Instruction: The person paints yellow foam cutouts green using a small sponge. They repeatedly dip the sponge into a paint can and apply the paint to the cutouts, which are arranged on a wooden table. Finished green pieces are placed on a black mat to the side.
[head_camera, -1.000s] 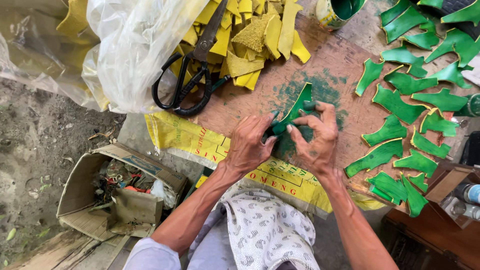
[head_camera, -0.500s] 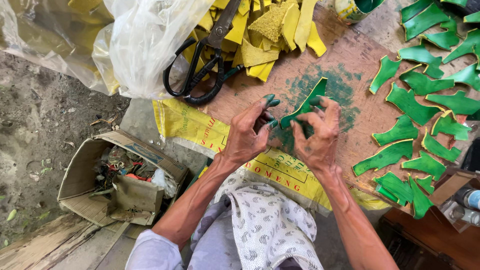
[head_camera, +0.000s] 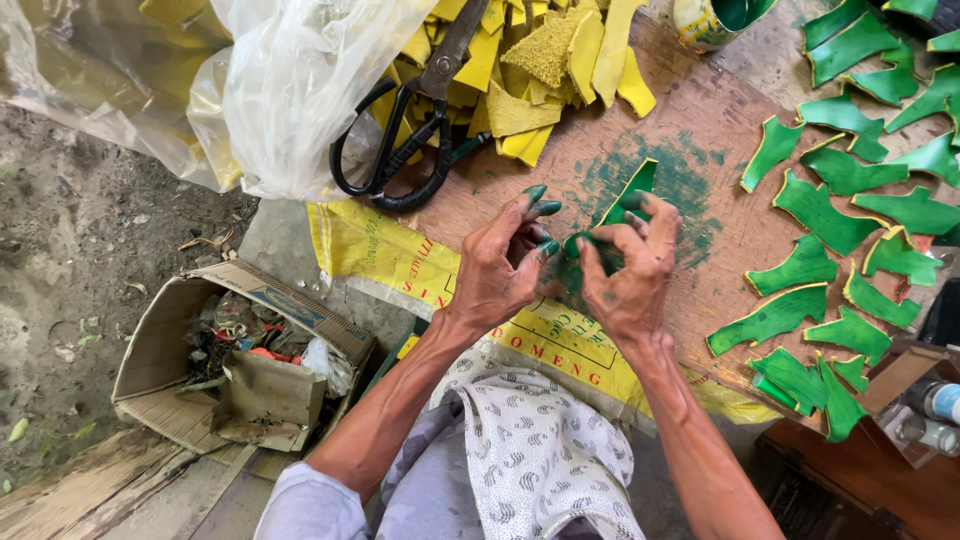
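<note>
— Left hand (head_camera: 500, 265)?
— Curled beside the green painted piece (head_camera: 625, 205), fingertips (head_camera: 540, 205) stained green and pinching its lower end, over the brown desk (head_camera: 700, 120).

— Right hand (head_camera: 630, 270)?
— Closed on that same piece from the other side, thumb and fingers gripping it, also smeared green.

— And the piece itself?
— Held between both hands just above the desk, tilted up and to the right, yellow along one edge, right over a green paint smear (head_camera: 680, 185) on the board.

— To the right?
— Many green cut shapes (head_camera: 820, 210) spread flat across the desk, some touching, some apart.

— Behind the hands?
— A heap of yellow unpainted pieces (head_camera: 540, 60), with black-handled scissors (head_camera: 410, 140) lying partly on it, blades pointing up and away. Next to that, a clear plastic bag (head_camera: 290, 90) with more yellow inside. At the top edge, a paint tin (head_camera: 715, 20), green inside.

— Nearer the body?
— A yellow printed sack (head_camera: 400, 255) hanging over the desk edge, a patterned white cloth (head_camera: 530, 450) on the lap.

— On the ground?
— An open cardboard box (head_camera: 240, 370) of scraps, well left of the hands.
</note>
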